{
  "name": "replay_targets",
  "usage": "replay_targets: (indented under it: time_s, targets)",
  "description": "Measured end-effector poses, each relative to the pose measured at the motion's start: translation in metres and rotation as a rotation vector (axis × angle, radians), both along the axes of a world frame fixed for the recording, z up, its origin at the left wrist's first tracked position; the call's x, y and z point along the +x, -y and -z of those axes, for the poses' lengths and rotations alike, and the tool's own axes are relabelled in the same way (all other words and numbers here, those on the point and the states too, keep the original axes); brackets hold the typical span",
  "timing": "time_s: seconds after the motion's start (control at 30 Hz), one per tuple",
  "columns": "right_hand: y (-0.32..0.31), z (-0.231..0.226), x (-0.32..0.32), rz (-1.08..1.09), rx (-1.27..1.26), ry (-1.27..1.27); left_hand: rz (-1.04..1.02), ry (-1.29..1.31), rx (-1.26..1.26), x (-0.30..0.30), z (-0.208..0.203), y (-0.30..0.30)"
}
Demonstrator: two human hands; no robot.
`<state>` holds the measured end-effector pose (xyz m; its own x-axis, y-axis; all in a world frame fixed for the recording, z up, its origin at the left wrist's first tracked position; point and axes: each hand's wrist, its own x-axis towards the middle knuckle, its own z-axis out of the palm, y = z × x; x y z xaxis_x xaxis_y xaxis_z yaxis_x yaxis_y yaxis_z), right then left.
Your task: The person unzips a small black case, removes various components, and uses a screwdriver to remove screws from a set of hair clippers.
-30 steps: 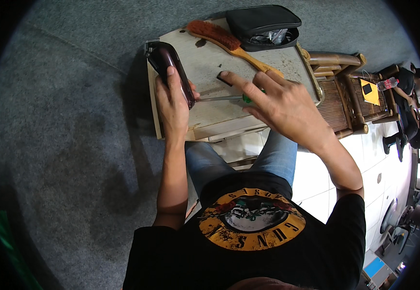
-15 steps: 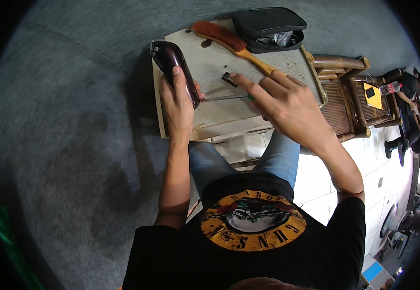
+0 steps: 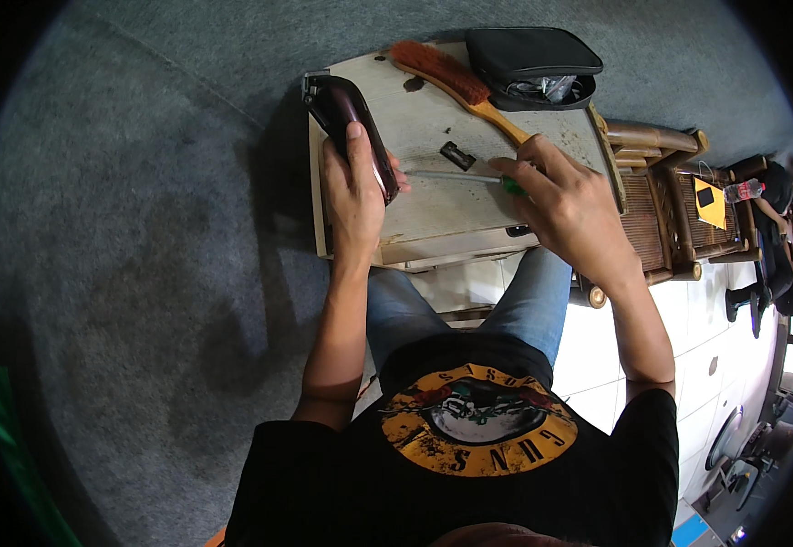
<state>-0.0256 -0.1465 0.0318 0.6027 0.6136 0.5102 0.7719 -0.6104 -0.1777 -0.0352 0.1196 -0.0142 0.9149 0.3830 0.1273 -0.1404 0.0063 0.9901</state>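
My left hand (image 3: 357, 205) is wrapped round a dark maroon hair clipper (image 3: 352, 114), its thumb on top and its metal blade end at the far left. In my right hand (image 3: 568, 205) is a screwdriver (image 3: 456, 176) with a thin metal shaft and a green handle, mostly hidden by the curled fingers. The shaft points left, its tip by the left fingertips at the clipper's side; whether they touch I cannot tell. A small dark piece (image 3: 457, 156) lies on the table just beyond the shaft.
The small pale wooden table (image 3: 424, 214) also bears a wooden-handled brush (image 3: 451, 77) and a black zip case (image 3: 533, 68), partly open. Bamboo chairs (image 3: 647, 214) stand to the right, one with a yellow item (image 3: 709, 205) and a bottle (image 3: 744, 190). Another person (image 3: 770, 228) sits beyond.
My right fingers have drawn back from the small dark piece, which now lies alone, and have curled round the screwdriver handle. The left hand still holds the clipper. The view has shifted slightly.
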Motion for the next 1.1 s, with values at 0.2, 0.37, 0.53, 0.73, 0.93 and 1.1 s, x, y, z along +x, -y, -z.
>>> replay_targets:
  time_s: [0.2,0.37,0.53,0.73,0.93,1.1]
  targets:
    - [-0.039,0.022,0.005,0.072,0.289,-0.441,-0.043,-0.005,-0.033,0.0,-0.001,0.003]
    - [-0.076,0.037,0.006,-0.093,0.324,-0.356,-0.034,0.005,0.038,0.003,0.004,0.0]
    - [-0.082,0.04,0.008,-0.104,0.338,-0.313,-0.07,-0.023,0.06,0.002,0.001,0.001]
    - [-0.084,0.042,0.007,-0.074,0.312,-0.325,-0.062,-0.007,0.104,0.001,0.001,0.0]
    - [-0.085,0.039,0.009,-0.085,0.322,-0.325,-0.05,-0.025,0.132,0.001,0.0,-0.002]
    - [-0.085,0.038,0.011,-0.11,0.269,-0.287,-0.047,-0.026,0.169,0.002,0.001,0.001]
